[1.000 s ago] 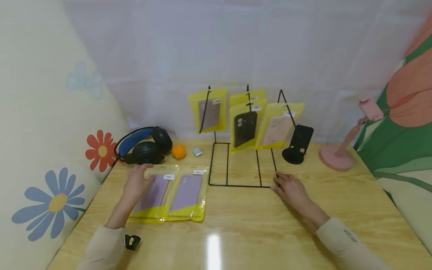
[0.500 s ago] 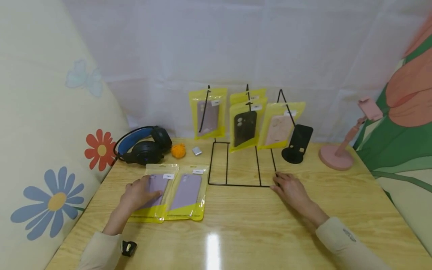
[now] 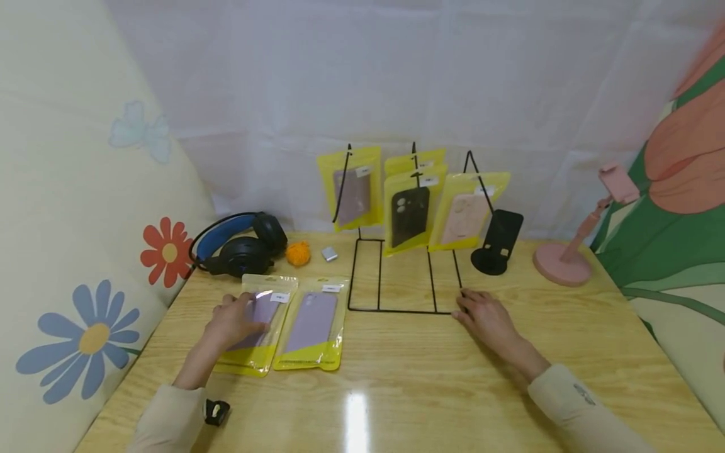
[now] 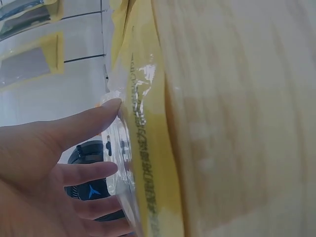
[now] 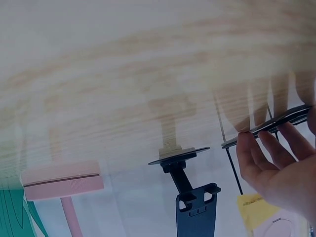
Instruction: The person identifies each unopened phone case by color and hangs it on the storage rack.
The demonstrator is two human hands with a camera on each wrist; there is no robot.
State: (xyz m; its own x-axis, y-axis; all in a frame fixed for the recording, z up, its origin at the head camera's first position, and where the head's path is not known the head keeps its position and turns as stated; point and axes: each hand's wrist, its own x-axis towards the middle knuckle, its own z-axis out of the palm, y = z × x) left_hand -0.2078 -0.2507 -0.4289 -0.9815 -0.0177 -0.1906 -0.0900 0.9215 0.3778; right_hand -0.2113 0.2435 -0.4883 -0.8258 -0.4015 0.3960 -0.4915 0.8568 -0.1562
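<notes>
My left hand (image 3: 229, 324) lies over a flat clear-and-yellow pack with a purple phone case (image 3: 249, 360), its thumb and fingers spanning the case and pinching it. A second purple phone case pack (image 3: 311, 321) lies just right of it on the table. In the left wrist view the thumb (image 4: 111, 106) touches the clear plastic. At the front right corner of the black wire display rack (image 3: 399, 311), my right hand (image 3: 486, 318) holds the base rod with bent fingers. Packs with a purple (image 3: 355, 195), a black (image 3: 410, 217) and a pink case (image 3: 464, 220) hang on it, another partly hidden behind the black one.
Behind the left hand sit black headphones (image 3: 243, 251), an orange fuzzy ball (image 3: 298, 253) and a small silver block (image 3: 329, 253). Right of the rack stand a black phone stand (image 3: 503, 236) and a pink stand (image 3: 562, 263). A white cloth (image 3: 311, 94) hangs behind.
My left hand has come down from the pack's top edge to its middle. The pack has turned slightly and shifted left, widening the gap to its neighbour. The hanging packs sway; my right hand stays put.
</notes>
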